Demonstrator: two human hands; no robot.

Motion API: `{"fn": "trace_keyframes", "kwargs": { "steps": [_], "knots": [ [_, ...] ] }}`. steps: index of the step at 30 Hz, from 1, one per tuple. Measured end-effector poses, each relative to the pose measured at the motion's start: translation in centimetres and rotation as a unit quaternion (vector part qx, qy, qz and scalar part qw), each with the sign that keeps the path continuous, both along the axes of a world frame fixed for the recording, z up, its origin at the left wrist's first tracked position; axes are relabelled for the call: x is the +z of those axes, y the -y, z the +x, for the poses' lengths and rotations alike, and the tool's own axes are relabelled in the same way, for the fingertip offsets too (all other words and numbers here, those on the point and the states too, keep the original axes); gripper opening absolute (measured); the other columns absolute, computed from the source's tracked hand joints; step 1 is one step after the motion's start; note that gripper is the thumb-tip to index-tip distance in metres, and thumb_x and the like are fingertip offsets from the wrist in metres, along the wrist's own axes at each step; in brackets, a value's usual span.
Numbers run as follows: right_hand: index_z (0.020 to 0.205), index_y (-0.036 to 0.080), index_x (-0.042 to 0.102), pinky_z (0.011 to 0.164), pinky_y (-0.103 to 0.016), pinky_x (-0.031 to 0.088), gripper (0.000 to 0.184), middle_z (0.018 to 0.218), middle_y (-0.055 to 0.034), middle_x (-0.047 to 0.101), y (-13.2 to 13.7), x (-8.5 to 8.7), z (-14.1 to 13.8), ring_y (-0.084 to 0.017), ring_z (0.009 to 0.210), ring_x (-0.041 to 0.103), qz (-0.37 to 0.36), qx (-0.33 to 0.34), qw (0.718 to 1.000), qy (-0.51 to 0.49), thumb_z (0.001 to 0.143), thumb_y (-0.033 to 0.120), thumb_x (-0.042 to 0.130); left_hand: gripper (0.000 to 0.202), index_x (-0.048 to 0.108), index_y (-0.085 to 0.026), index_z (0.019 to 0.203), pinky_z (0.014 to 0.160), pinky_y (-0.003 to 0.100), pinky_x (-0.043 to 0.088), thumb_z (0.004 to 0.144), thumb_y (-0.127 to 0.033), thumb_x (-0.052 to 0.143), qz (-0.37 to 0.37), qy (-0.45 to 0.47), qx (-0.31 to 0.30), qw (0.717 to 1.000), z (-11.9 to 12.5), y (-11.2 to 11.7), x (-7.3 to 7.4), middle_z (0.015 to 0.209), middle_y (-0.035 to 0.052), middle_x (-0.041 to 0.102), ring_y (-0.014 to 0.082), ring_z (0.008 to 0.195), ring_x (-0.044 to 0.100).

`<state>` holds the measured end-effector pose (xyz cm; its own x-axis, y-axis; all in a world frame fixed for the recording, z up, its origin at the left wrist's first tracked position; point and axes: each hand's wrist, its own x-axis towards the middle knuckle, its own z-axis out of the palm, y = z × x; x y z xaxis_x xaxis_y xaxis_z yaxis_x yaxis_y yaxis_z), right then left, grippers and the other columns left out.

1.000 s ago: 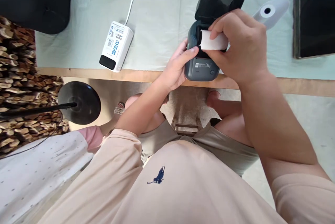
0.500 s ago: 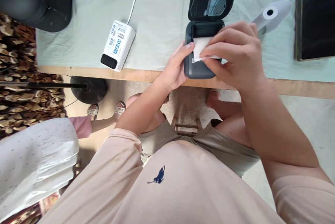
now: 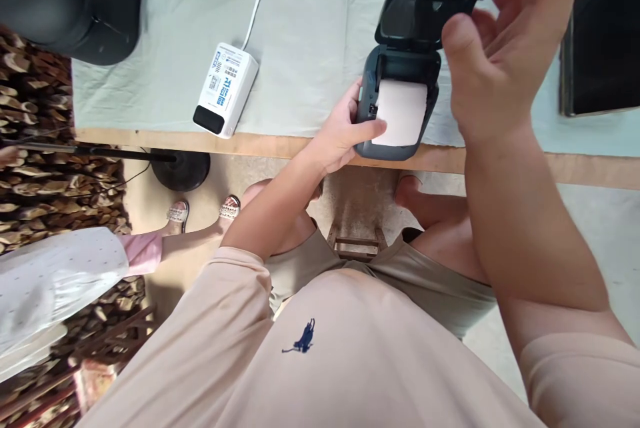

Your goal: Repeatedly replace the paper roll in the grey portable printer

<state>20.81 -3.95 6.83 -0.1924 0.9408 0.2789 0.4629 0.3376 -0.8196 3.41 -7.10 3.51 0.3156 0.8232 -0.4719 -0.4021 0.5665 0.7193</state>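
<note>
A dark portable printer point(image 3: 369, 145) stands at the table's front edge with its lid point(image 3: 415, 11) raised. My left hand point(image 3: 343, 128) grips the printer's left side, its thumb lying on the white paper strip point(image 3: 403, 111). That paper comes out of the compartment and covers the front of the body. Close to the lid's right side is my right hand point(image 3: 505, 55), fingers apart and nothing seen in it. Some of its fingertips are hidden at the lid's edge and the frame's top, so I cannot tell whether they touch the lid.
A white power bank point(image 3: 225, 88) with a short cable lies left on the cloth-covered table point(image 3: 300, 28). A dark tablet point(image 3: 605, 48) is at the right, a black case-like object point(image 3: 70, 1) at the upper left. Another person point(image 3: 60, 268) stands at the left by stacked firewood point(image 3: 30, 195).
My right hand has let go of the paper and moved up to the lid. The paper now lies over the printer's front. The printer has shifted slightly right, and the person at left moved left.
</note>
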Motion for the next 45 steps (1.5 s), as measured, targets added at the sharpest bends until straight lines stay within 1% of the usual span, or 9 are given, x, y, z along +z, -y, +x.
{"fn": "trace_keyframes", "kwargs": {
  "steps": [6, 12, 16, 19, 26, 32, 36, 41, 45],
  "knots": [
    [0.117, 0.031, 0.061, 0.091, -0.048, 0.065, 0.032, 0.131, -0.0090, 0.071, 0.4, -1.3, 0.9, -0.033, 0.136, 0.069, 0.048, -0.049, 0.997, -0.037, 0.086, 0.027, 0.070, 0.060, 0.071, -0.030, 0.139, 0.127, 0.051, 0.064, 0.086, -0.001, 0.078, -0.036, -0.006, 0.027, 0.999, 0.0, 0.0, 0.0, 0.111, -0.0030, 0.080, 0.0310, 0.148, 0.078],
    [0.106, 0.034, 0.061, 0.092, -0.048, 0.062, 0.037, 0.142, -0.0089, 0.076, 1.7, -3.3, 2.7, -0.033, 0.135, 0.070, 0.122, 0.016, 0.989, -0.084, 0.071, 0.023, 0.070, 0.045, 0.072, -0.025, 0.125, 0.129, 0.054, 0.062, 0.088, 0.001, 0.072, -0.017, 0.006, 0.028, 0.999, 0.2, 0.0, 0.0, 0.111, -0.0017, 0.079, 0.0331, 0.151, 0.075],
    [0.098, 0.032, 0.062, 0.110, -0.055, 0.061, 0.029, 0.145, -0.0108, 0.075, 1.6, -4.3, 2.8, -0.037, 0.147, 0.065, 0.100, 0.002, 0.994, -0.049, 0.071, 0.024, 0.070, 0.052, 0.072, -0.027, 0.130, 0.128, 0.053, 0.064, 0.084, -0.003, 0.080, -0.026, 0.011, 0.030, 0.999, 0.1, 0.1, -0.1, 0.113, -0.0004, 0.081, 0.0351, 0.151, 0.075],
    [0.101, 0.031, 0.064, 0.107, -0.051, 0.063, 0.020, 0.144, -0.0116, 0.073, 1.2, -5.1, 2.4, -0.035, 0.147, 0.063, 0.059, -0.036, 0.995, -0.068, 0.083, 0.028, 0.073, 0.058, 0.071, -0.028, 0.133, 0.127, 0.052, 0.064, 0.082, -0.003, 0.082, -0.030, 0.021, 0.025, 0.999, -0.1, 0.1, 0.0, 0.117, 0.0003, 0.081, 0.0350, 0.152, 0.074],
    [0.149, 0.043, 0.054, 0.090, -0.037, 0.065, 0.085, 0.140, -0.0030, 0.065, 0.2, -7.6, 3.1, -0.022, 0.114, 0.068, -0.086, 0.036, 0.981, -0.168, 0.082, 0.078, 0.094, 0.071, 0.064, -0.029, 0.144, 0.119, 0.049, 0.067, 0.079, -0.018, 0.093, 0.067, 0.002, -0.017, 0.998, -0.5, 0.0, -1.3, 0.116, 0.0018, 0.081, 0.0364, 0.144, 0.079],
    [0.150, 0.048, 0.054, 0.088, -0.040, 0.071, 0.090, 0.143, -0.0032, 0.066, 0.5, -6.8, 3.9, -0.027, 0.122, 0.073, -0.125, 0.087, 0.969, -0.197, 0.079, 0.084, 0.096, 0.049, 0.061, -0.028, 0.133, 0.107, 0.050, 0.071, 0.097, -0.050, 0.086, 0.132, 0.053, -0.036, 0.989, -0.5, -0.2, -1.7, 0.121, 0.0055, 0.082, 0.0365, 0.133, 0.082],
    [0.153, 0.048, 0.050, 0.080, -0.042, 0.070, 0.098, 0.136, -0.0038, 0.071, 0.6, -6.5, 3.9, -0.028, 0.111, 0.075, -0.130, 0.083, 0.970, -0.189, 0.075, 0.084, 0.098, 0.032, 0.065, -0.026, 0.126, 0.110, 0.053, 0.071, 0.106, -0.046, 0.077, 0.136, 0.052, -0.021, 0.989, -0.1, 0.2, -1.1, 0.112, 0.0042, 0.081, 0.0368, 0.131, 0.084],
    [0.151, 0.046, 0.051, 0.078, -0.043, 0.069, 0.099, 0.135, -0.0047, 0.073, 0.7, -6.4, 3.7, -0.028, 0.106, 0.074, -0.132, 0.059, 0.974, -0.174, 0.073, 0.083, 0.099, 0.028, 0.070, -0.027, 0.129, 0.120, 0.052, 0.068, 0.107, -0.043, 0.075, 0.084, 0.053, 0.000, 0.995, 0.0, 0.2, -0.9, 0.120, 0.0029, 0.082, 0.0386, 0.155, 0.072],
    [0.145, 0.042, 0.058, 0.085, -0.043, 0.070, 0.087, 0.133, -0.0049, 0.073, 0.7, -6.2, 3.4, -0.028, 0.113, 0.074, -0.129, 0.032, 0.976, -0.170, 0.078, 0.082, 0.095, 0.028, 0.071, -0.019, 0.129, 0.127, 0.050, 0.064, 0.116, -0.031, 0.049, 0.067, 0.143, -0.021, 0.987, 0.1, -0.3, -0.4, 0.121, 0.0090, 0.087, 0.0373, 0.157, 0.071]
  ]
}}
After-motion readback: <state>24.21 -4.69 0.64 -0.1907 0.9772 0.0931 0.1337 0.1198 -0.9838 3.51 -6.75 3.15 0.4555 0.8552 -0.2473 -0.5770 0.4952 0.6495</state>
